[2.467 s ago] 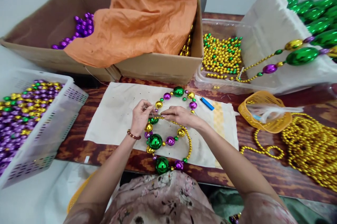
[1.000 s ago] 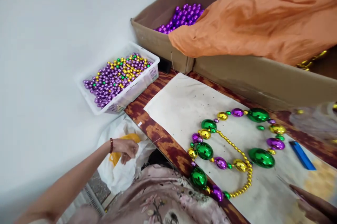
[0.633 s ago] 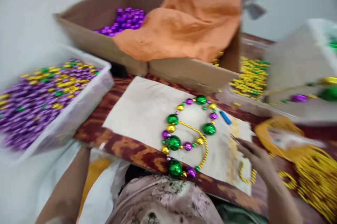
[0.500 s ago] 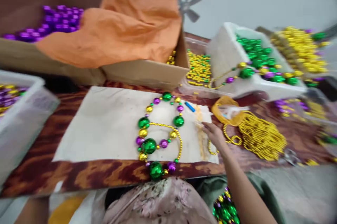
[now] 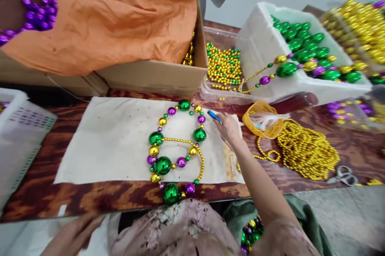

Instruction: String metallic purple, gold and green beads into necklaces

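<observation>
Fingers (image 5: 219, 124) forward, right hand (image 5: 230, 131) touches blue tool (image 5: 213, 116).

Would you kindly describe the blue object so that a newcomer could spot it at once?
Start at the white cloth on the brown table. Toward its far right corner, right of the bead strand, the blue object meets the right hand. Its slim, straight blue body sets it apart from the strand's round, shiny beads.
</observation>
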The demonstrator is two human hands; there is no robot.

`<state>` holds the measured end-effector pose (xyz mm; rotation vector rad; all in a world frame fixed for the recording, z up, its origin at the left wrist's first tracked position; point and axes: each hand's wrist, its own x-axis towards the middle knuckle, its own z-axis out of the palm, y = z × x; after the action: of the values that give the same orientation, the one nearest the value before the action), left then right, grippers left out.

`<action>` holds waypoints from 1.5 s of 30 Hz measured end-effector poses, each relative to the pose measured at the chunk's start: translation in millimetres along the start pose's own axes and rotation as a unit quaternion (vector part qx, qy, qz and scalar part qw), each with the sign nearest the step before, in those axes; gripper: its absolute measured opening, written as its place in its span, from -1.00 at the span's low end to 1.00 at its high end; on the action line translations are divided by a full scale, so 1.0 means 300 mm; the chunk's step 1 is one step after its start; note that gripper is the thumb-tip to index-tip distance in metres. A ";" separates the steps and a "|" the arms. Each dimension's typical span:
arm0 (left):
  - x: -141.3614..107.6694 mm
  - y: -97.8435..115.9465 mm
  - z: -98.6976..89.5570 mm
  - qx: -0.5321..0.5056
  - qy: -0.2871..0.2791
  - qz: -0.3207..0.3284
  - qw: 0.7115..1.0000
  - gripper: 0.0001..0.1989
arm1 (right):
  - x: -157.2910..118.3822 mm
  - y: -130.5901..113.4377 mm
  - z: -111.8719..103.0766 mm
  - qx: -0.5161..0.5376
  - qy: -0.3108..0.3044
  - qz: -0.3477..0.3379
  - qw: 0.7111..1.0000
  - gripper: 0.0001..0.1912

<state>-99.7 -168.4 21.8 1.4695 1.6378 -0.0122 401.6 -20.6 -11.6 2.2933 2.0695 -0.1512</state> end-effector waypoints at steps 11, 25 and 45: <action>0.274 0.401 0.125 0.094 0.287 0.174 0.937 -0.51 | 0.094 -0.052 0.023 -0.005 0.013 0.035 0.999 -0.66; 0.308 0.403 0.121 -0.177 0.249 0.174 0.936 -0.77 | -0.058 -0.446 -0.009 0.413 -0.186 -0.266 0.851 -0.86; 0.697 0.284 -0.230 -0.597 0.191 0.192 0.755 -0.60 | 0.384 -0.830 -0.075 0.432 -0.094 -0.332 0.833 -0.79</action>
<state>-48.1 58.3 -19.1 0.7196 1.1178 1.3911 166.5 121.4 5.8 1.5165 2.9476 -1.5376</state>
